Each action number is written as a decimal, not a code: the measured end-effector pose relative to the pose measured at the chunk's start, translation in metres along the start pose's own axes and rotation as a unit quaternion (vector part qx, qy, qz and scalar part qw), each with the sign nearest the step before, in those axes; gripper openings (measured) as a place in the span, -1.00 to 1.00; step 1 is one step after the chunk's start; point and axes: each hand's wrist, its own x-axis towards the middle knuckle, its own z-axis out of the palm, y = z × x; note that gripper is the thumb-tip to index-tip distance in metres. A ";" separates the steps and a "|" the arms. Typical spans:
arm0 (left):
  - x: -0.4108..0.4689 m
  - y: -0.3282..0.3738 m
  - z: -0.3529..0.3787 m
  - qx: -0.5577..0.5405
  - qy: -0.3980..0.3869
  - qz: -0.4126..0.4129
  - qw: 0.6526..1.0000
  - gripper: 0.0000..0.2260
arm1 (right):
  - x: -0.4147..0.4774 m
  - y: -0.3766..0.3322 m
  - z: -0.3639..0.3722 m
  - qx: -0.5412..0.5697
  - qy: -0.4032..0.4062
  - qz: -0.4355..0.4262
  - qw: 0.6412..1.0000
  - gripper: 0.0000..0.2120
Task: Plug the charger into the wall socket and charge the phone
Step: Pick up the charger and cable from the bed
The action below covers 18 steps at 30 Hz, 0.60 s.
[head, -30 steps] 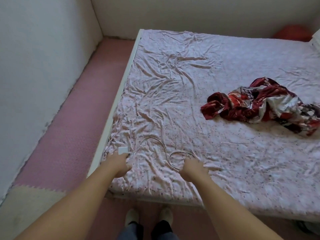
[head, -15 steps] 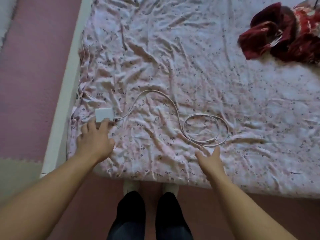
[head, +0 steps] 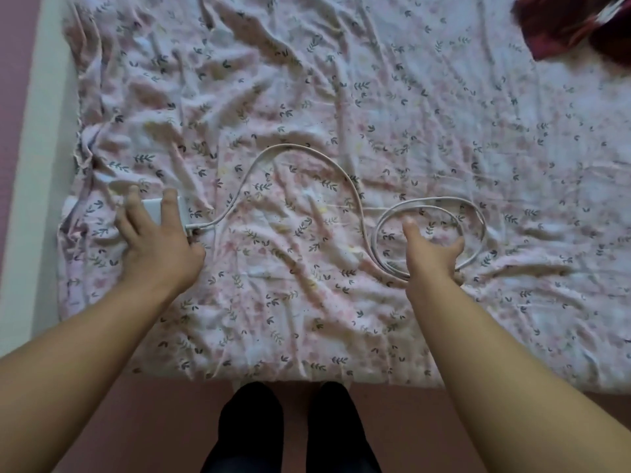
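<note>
One white charger block point(head: 155, 209) was seen at the middle left of the frame, lying flat on the wrinkled bed sheet point(head: 341, 97). The left hand point(head: 158, 245) was laid over it, with two fingers spread across its top and the thumb near the corner where the cable leaves; the block was touched and partly covered, but whether it was really grasped cannot be told. One white cable point(head: 300, 150) was counted. It ran from the block up to the centre of the frame in an arch, then came down to the right and ended in one loose coil of about two turns at the middle right. The right hand point(head: 432, 256) was placed over the lower part of this coil, fingers released and spread, the index finger pointing inside the loop. If the cable was touched by the palm could not be decided.

One sheet with small leaf prints covered the bed, and one pale bed edge point(head: 37, 165) was visible along the left side. One dark red cloth point(head: 580, 25) was seen in the upper right corner, well apart from the charger. The pink floor point(head: 153, 421) filled the bottom of the frame, where two legs in dark trousers point(head: 293, 431) were seen. Two bare forearms were counted, one from each lower corner.
</note>
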 end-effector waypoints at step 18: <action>0.004 0.018 -0.002 -0.073 0.064 0.002 0.995 -0.68 | -0.015 -0.054 0.050 -0.051 0.044 0.011 0.998 0.11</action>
